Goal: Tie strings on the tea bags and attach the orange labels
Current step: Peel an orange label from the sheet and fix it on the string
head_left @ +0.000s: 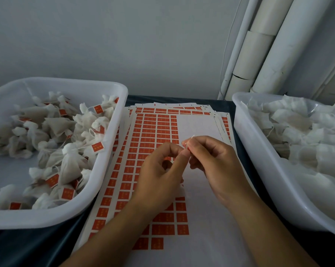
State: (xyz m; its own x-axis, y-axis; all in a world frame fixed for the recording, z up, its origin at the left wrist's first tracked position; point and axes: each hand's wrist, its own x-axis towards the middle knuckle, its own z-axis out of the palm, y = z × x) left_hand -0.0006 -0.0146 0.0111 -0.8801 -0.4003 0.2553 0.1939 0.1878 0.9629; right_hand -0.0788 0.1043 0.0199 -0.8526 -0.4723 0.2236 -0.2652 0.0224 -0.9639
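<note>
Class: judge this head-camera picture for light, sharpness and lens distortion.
Head view: dim, flat, bluish light with faint shadows; wide-angle bending bows the white wall pipes and white plastic tub of labelled tea bags; edges are soft; the small orange label pinched between both hands is blurred.

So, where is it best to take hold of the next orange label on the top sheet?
Pinch a corner of a label along the edge of the peeled blank area on the top sheet, coming from the right; that side is bare and likely easiest to lift.
</note>
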